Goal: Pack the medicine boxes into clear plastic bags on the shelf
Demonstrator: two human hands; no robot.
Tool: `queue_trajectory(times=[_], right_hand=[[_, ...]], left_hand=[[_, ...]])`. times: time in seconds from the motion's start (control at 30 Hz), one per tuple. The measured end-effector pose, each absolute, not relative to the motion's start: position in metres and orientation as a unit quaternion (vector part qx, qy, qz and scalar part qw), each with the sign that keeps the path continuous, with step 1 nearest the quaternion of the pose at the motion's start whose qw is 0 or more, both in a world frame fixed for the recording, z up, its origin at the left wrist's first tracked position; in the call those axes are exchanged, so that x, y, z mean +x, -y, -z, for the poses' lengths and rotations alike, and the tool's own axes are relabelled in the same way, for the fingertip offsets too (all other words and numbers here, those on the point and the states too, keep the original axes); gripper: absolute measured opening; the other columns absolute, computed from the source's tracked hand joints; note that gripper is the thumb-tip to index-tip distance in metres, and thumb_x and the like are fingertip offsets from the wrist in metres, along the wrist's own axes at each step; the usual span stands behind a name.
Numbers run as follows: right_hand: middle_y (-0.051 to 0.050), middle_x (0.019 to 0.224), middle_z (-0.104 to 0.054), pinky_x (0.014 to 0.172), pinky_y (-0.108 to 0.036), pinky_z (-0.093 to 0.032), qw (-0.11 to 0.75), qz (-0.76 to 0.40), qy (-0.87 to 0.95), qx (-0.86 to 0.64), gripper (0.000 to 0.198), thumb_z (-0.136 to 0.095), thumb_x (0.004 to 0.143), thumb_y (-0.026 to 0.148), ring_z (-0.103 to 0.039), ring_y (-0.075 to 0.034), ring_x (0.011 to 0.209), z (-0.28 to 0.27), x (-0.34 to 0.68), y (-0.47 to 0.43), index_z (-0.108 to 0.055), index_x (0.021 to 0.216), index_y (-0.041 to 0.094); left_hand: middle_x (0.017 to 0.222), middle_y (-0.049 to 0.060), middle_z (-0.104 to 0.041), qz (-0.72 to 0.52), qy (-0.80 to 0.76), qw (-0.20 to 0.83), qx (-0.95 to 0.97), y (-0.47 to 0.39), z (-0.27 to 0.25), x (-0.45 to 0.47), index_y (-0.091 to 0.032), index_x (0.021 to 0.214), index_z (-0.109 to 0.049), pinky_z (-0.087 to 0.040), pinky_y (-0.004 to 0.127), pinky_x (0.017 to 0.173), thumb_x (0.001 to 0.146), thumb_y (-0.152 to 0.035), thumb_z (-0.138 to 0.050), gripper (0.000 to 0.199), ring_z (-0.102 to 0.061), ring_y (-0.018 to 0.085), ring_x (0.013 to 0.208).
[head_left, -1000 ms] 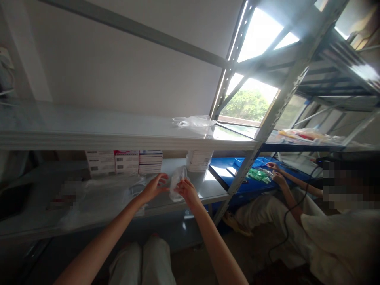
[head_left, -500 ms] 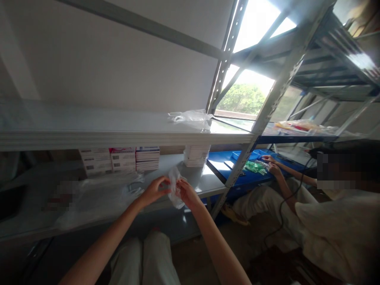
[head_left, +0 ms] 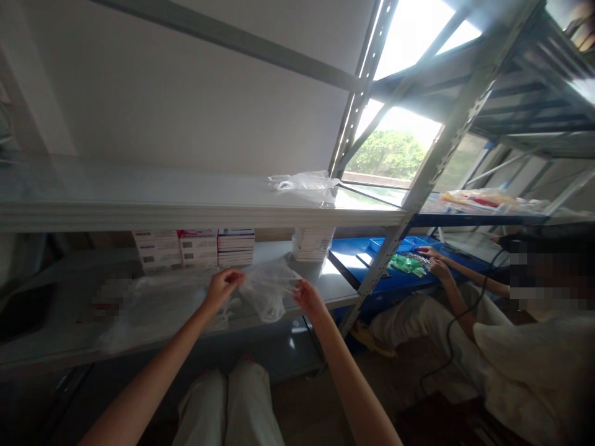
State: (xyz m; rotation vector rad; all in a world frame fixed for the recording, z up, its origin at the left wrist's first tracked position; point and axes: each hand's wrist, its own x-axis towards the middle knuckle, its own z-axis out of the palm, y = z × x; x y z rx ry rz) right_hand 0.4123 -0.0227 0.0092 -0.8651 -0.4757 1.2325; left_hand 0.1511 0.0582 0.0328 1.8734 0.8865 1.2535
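A clear plastic bag (head_left: 269,288) is stretched between my two hands, in front of the lower shelf's edge. My left hand (head_left: 225,286) pinches its left side. On the other side, my right hand (head_left: 308,298) grips the bag between closed fingertips. More clear plastic bags (head_left: 158,306) lie flat on the lower shelf to the left of my left hand. Behind the held bag stand stacks of small white boxes (head_left: 199,249), some with pink or blue tops. Another white stack (head_left: 314,243) is farther right.
Above my hands runs the upper shelf (head_left: 153,192), with a crumpled clear bag (head_left: 304,181) on it. A slanted metal post (head_left: 385,254) rises at right. Beyond it, a co-worker's hands (head_left: 437,263) handle small things by a green pile (head_left: 408,264) on a blue surface.
The bag was bunched up between my hands; now it is spread wide. My hands have moved apart, and my left hand has closed on the bag's side. The view has shifted slightly.
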Motion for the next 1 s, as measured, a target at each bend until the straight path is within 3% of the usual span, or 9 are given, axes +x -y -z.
queue_trajectory(times=[0.13, 0.33, 0.47, 0.6, 0.83, 1.0], right_hand=[[0.008, 0.050, -0.052, 0.048, -0.022, -0.041, 0.704, -0.523, 0.223, -0.426, 0.027, -0.076, 0.056, 0.031, -0.049, -0.009, 0.043, -0.014, 0.433, 0.022, -0.062, 0.075, 0.021], [0.007, 0.059, -0.057, 0.061, -0.028, -0.049, 0.729, -0.474, 0.272, -0.412, 0.033, -0.075, 0.058, 0.028, -0.053, -0.010, 0.052, -0.035, 0.447, 0.029, -0.065, 0.090, 0.025], [0.004, 0.073, -0.063, 0.076, -0.029, -0.050, 0.748, -0.451, 0.315, -0.371, 0.036, -0.079, 0.058, 0.028, -0.059, -0.010, 0.069, -0.059, 0.450, 0.040, -0.069, 0.092, 0.026], [-0.001, 0.089, -0.068, 0.083, -0.031, -0.049, 0.721, -0.361, 0.415, -0.422, 0.044, -0.082, 0.055, 0.027, -0.060, -0.015, 0.084, -0.080, 0.454, 0.052, -0.070, 0.097, 0.024], [-0.003, 0.069, -0.067, 0.061, -0.032, -0.054, 0.691, -0.222, 0.460, -0.511, 0.029, -0.077, 0.061, 0.040, -0.057, -0.013, 0.059, -0.101, 0.470, 0.062, -0.074, 0.081, 0.019], [0.000, 0.054, -0.058, 0.049, -0.029, -0.055, 0.677, -0.208, 0.466, -0.530, 0.032, -0.078, 0.057, 0.047, -0.053, -0.012, 0.052, -0.111, 0.476, 0.067, -0.070, 0.067, 0.017]], left_hand=[[0.070, 0.004, -0.067, -0.487, -0.352, 0.336, 0.726, -0.065, -0.037, 0.133, -0.017, 0.077, -0.067, -0.046, 0.027, 0.064, 0.072, -0.043, -0.063, 0.027, -0.061, 0.018, 0.066], [0.086, 0.005, -0.070, -0.494, -0.351, 0.293, 0.740, -0.060, -0.057, 0.127, -0.019, 0.082, -0.067, -0.046, 0.028, 0.071, 0.077, -0.039, -0.057, 0.024, -0.062, 0.018, 0.077], [0.084, 0.006, -0.069, -0.510, -0.354, 0.273, 0.734, -0.058, -0.070, 0.130, -0.018, 0.079, -0.066, -0.045, 0.029, 0.072, 0.077, -0.039, -0.055, 0.023, -0.061, 0.019, 0.078], [0.082, 0.004, -0.067, -0.521, -0.341, 0.280, 0.731, -0.055, -0.085, 0.130, -0.018, 0.078, -0.065, -0.045, 0.028, 0.073, 0.078, -0.038, -0.055, 0.023, -0.060, 0.019, 0.078], [0.082, 0.000, -0.059, -0.511, -0.269, 0.301, 0.759, -0.033, -0.112, 0.126, -0.021, 0.098, -0.056, -0.044, 0.024, 0.067, 0.080, -0.032, -0.056, 0.022, -0.055, 0.014, 0.074], [0.079, 0.002, -0.060, -0.440, -0.258, 0.208, 0.835, -0.023, -0.128, 0.127, -0.022, 0.080, -0.063, -0.044, 0.029, 0.078, 0.084, -0.030, -0.048, 0.018, -0.054, 0.018, 0.080]])
